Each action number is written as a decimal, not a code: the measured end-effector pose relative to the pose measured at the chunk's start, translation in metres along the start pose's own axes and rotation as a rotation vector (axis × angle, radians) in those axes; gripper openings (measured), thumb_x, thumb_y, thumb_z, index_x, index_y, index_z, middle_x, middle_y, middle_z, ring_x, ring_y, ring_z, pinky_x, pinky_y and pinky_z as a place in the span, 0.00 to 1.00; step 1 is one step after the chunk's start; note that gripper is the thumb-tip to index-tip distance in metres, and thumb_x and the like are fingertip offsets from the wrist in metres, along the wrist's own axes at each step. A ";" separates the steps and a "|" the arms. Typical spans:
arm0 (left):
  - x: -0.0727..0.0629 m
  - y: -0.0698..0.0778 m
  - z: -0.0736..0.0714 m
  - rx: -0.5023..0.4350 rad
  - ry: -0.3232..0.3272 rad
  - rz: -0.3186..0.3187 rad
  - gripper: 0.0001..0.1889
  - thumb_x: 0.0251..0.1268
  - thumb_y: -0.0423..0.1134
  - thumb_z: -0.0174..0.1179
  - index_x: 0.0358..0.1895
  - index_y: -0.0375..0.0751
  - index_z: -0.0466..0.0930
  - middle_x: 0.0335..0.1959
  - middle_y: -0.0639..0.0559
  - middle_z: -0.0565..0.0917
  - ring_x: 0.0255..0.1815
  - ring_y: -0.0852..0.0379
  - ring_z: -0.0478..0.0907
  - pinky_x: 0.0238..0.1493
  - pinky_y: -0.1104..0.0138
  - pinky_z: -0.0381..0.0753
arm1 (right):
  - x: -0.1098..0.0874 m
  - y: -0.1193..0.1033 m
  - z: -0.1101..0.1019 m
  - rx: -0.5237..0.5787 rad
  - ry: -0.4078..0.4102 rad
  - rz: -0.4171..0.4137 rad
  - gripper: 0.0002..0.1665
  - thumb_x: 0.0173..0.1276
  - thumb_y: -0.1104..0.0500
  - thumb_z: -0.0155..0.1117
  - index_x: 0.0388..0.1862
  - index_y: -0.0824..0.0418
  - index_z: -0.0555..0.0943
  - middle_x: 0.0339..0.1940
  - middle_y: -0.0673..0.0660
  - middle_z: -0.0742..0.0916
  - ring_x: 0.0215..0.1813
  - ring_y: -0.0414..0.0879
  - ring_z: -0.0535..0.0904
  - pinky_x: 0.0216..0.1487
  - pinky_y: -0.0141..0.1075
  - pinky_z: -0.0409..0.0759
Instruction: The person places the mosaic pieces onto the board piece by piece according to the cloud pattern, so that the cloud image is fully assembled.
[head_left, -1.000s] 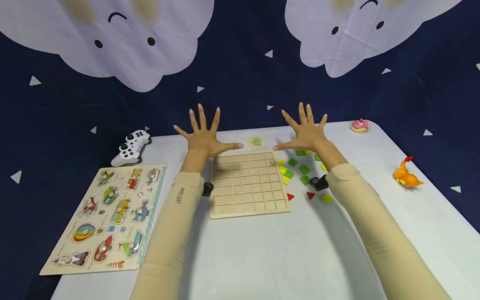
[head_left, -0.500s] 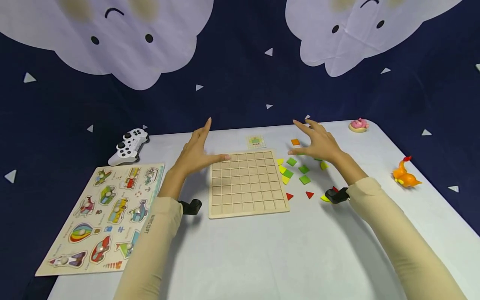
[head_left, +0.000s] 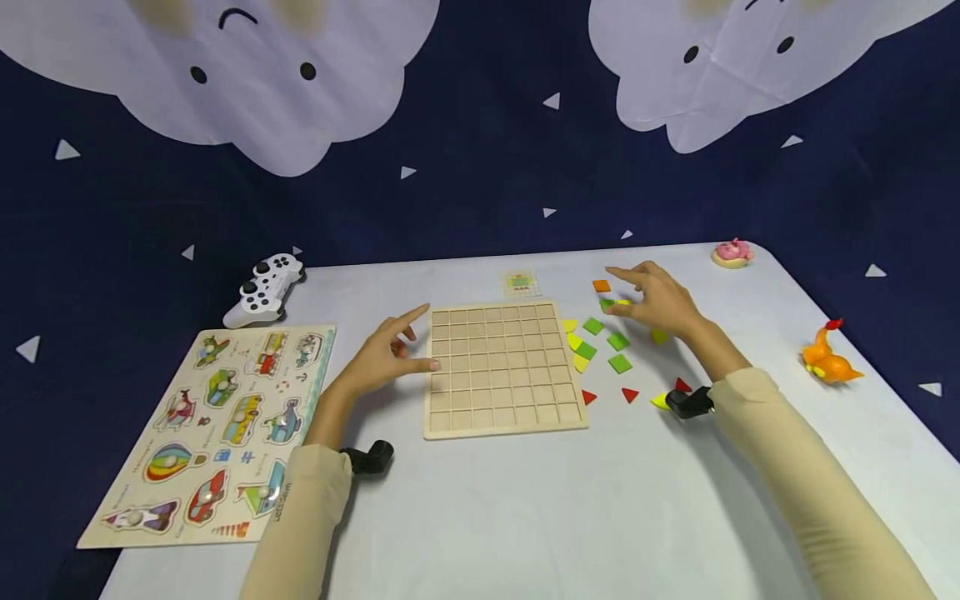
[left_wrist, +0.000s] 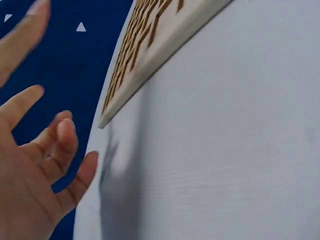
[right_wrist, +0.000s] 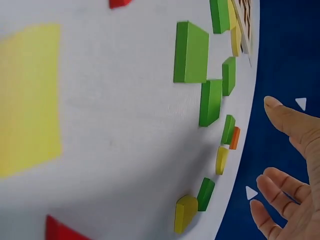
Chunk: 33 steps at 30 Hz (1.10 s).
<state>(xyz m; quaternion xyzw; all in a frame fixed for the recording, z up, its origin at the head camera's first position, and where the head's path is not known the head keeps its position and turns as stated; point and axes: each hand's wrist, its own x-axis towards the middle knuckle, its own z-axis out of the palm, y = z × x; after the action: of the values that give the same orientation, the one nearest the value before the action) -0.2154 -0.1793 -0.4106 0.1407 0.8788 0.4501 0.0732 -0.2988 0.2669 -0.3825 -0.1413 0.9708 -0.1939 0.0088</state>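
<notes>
A square wooden grid board point(head_left: 498, 358) lies mid-table with bare cells. At its left edge is my left hand point(head_left: 378, 354), holding nothing, thumb tip right at the rim and fingers loosely bent. The left wrist view shows this palm point(left_wrist: 30, 180) beside the board's corner point(left_wrist: 120, 107). My right hand point(head_left: 660, 300) is over the far part of the loose pieces, thumb and forefinger apart. Near its fingertips lie an orange square point(head_left: 602, 286) and a green square point(head_left: 607, 306). Below the hand are more green squares point(right_wrist: 192, 52), yellow pieces point(right_wrist: 186, 212) and red triangles point(head_left: 630, 394).
A picture card point(head_left: 521, 283) lies behind the board. At left are a knobbed vehicle puzzle point(head_left: 247, 400) and a white game controller point(head_left: 266, 292). An orange toy point(head_left: 828, 362) and a pink figure point(head_left: 732, 253) stand at right. A dark blue cloth point(head_left: 480, 167) hangs behind the table.
Both hands have come down and back from a raised, spread-finger pose. The left moved toward the board's left edge, the right over the loose pieces. Their fingers are now more bent.
</notes>
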 end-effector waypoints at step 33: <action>-0.006 -0.030 0.015 -0.050 -0.067 -0.011 0.41 0.51 0.38 0.76 0.71 0.40 0.69 0.41 0.47 0.71 0.33 0.56 0.63 0.37 0.67 0.65 | 0.039 0.012 0.013 -0.074 -0.045 0.042 0.25 0.69 0.54 0.64 0.62 0.63 0.80 0.44 0.65 0.78 0.44 0.55 0.74 0.42 0.51 0.75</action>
<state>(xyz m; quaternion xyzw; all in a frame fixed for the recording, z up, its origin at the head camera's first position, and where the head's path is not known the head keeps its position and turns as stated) -0.2112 -0.1864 -0.4436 0.1489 0.8651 0.4666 0.1086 -0.3387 0.2620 -0.3981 -0.1253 0.9796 -0.1545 0.0293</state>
